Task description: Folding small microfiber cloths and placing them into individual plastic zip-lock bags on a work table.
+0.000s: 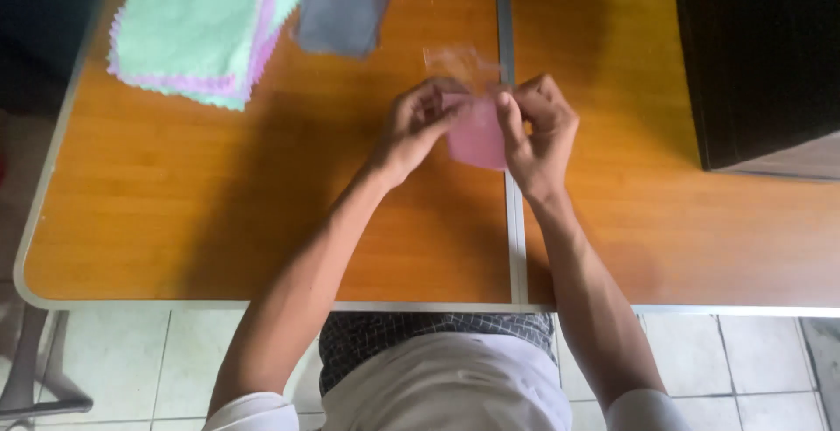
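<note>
Both hands, left hand (418, 125) and right hand (535, 125), pinch a folded pink cloth (477, 138) above the desk (219, 203), seemingly easing it into a clear plastic sleeve (455, 59). Next calls for holding the sleeve's mouth open.

cloth stack (197, 24): cut by top edge | dark box (761, 59): cut off right | clear bag (455, 59): blurred
</note>
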